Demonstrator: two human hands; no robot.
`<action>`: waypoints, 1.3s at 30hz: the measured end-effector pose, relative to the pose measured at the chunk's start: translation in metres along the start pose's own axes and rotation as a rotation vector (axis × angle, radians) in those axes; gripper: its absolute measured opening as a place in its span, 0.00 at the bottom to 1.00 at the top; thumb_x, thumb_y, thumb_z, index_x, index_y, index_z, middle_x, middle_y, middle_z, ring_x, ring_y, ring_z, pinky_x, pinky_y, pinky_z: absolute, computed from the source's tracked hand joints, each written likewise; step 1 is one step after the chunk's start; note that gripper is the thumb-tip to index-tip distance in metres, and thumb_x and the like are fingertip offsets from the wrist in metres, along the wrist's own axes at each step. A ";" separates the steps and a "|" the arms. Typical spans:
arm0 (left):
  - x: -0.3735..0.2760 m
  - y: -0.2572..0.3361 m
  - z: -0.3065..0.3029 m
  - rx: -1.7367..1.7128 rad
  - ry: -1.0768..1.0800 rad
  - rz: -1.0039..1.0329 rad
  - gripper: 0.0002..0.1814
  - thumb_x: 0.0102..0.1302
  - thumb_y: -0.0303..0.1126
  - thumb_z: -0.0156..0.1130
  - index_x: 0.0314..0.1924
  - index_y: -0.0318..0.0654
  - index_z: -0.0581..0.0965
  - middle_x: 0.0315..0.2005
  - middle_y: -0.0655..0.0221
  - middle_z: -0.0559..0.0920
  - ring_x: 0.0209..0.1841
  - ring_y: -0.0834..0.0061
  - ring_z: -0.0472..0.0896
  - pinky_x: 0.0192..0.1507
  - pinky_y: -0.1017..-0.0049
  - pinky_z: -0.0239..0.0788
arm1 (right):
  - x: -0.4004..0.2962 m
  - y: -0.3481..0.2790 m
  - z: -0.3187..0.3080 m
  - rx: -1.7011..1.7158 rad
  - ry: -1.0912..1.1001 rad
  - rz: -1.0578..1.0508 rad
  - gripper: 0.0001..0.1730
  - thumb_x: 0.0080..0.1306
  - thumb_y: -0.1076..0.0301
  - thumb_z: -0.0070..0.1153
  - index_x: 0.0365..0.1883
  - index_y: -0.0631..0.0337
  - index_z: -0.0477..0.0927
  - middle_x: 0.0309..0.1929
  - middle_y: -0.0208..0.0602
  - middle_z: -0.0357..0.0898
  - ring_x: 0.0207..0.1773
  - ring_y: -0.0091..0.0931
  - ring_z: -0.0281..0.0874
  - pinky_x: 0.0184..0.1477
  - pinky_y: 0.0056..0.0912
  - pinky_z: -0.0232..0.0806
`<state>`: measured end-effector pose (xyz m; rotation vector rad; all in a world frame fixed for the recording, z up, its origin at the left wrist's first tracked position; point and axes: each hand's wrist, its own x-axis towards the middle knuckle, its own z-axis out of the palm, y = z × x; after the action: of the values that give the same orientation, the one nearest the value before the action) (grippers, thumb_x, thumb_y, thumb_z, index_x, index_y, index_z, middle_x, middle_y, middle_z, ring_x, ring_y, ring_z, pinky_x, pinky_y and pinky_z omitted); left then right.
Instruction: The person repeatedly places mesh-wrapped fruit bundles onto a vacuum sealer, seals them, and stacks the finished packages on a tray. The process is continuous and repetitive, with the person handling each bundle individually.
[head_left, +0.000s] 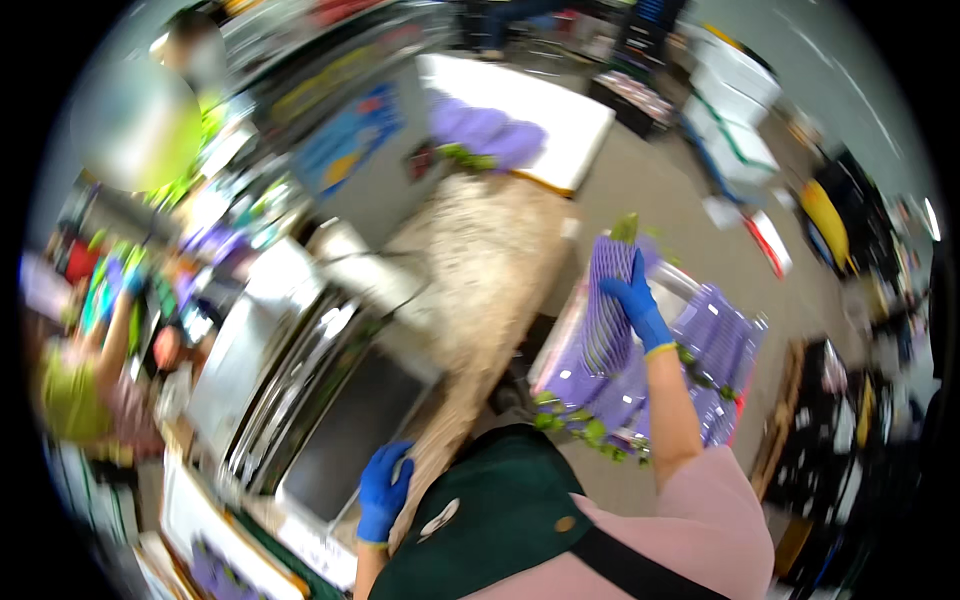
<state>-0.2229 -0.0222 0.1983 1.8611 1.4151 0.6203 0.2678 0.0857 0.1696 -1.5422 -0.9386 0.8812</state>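
My right hand (637, 300), in a blue glove, grips a long bundle in purple foam netting (609, 307) with a green tip sticking out of its top. It is over a tray (551, 367) filled with more purple net-wrapped bundles (712, 330), green ends showing along the near side. Some of these are in clear plastic and bear small white labels. My left hand (384, 484), also blue-gloved, is at the near edge of the wooden bench (465, 300), beside a dark flat panel on a metal machine (352, 427). Its fingers are slightly curled, with nothing visible in them.
A white foam box (577, 127) with purple net-wrapped bundles is at the bench's far end. White foam boxes (727, 135) are stacked at the upper right. Black crates (817, 420) line the right side. At the left, a person (82, 382) in yellow-green works among colourful goods.
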 end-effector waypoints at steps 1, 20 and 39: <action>-0.003 0.000 -0.009 0.031 0.007 0.023 0.13 0.60 0.30 0.60 0.46 0.39 0.77 0.41 0.57 0.78 0.45 0.56 0.77 0.46 0.67 0.69 | -0.011 -0.013 0.042 -0.045 -0.174 -0.097 0.62 0.44 0.61 0.70 0.71 0.59 0.43 0.65 0.45 0.59 0.63 0.33 0.62 0.64 0.35 0.57; 0.078 -0.229 -0.226 -0.101 0.685 -0.331 0.25 0.71 0.45 0.47 0.61 0.37 0.66 0.56 0.59 0.72 0.59 0.67 0.70 0.60 0.73 0.59 | -0.078 -0.146 0.636 -0.712 -1.430 -1.468 0.49 0.46 0.52 0.64 0.67 0.49 0.58 0.63 0.47 0.61 0.64 0.42 0.60 0.65 0.41 0.54; -0.013 -0.215 -0.277 0.797 0.342 -0.030 0.27 0.58 0.28 0.56 0.60 0.54 0.71 0.39 0.64 0.73 0.42 0.66 0.72 0.47 0.69 0.64 | 0.040 -0.129 0.455 -0.831 -0.917 -1.427 0.26 0.56 0.70 0.56 0.55 0.41 0.74 0.30 0.29 0.68 0.34 0.30 0.70 0.42 0.33 0.64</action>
<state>-0.5624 0.0665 0.2086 2.3991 2.1280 0.3893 -0.1406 0.3203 0.2260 -0.5279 -2.7805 0.0085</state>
